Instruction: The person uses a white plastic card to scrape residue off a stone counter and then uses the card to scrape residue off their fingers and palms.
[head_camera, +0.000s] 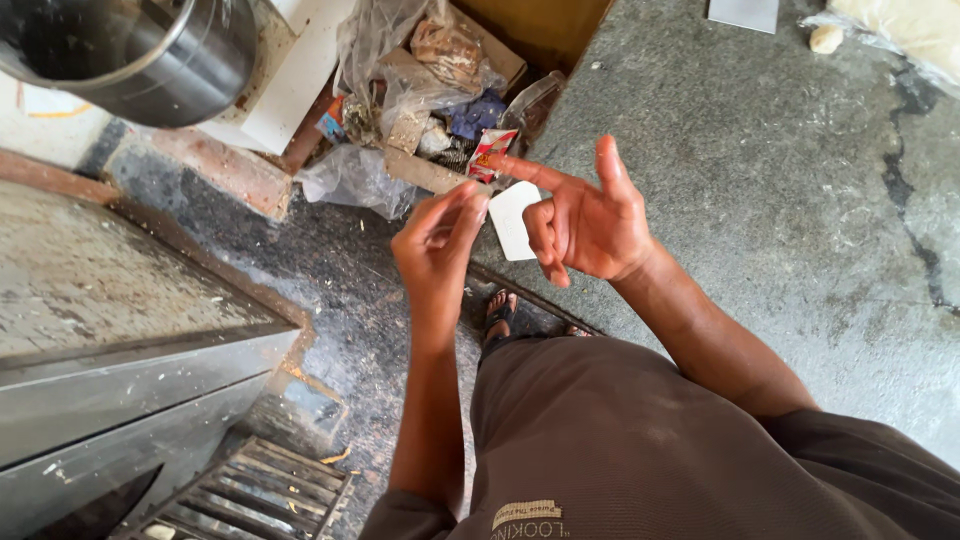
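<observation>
A small white flat scraper card (514, 219) is between my two hands, above the floor. My right hand (585, 220) holds it with the curled lower fingers, while the index finger and thumb stick out. My left hand (438, 245) is raised beside it, its fingertips pinched together at the card's top edge. My sandalled foot (499, 314) shows below the hands.
A grey stone counter (760, 190) fills the right side, with a lump of dough (826, 38) and a plastic bag at its far end. A cardboard box of rubbish (440, 90) lies ahead. A steel pot (140, 55) sits upper left; a metal oven top (110, 300) and grate (270, 490) are left.
</observation>
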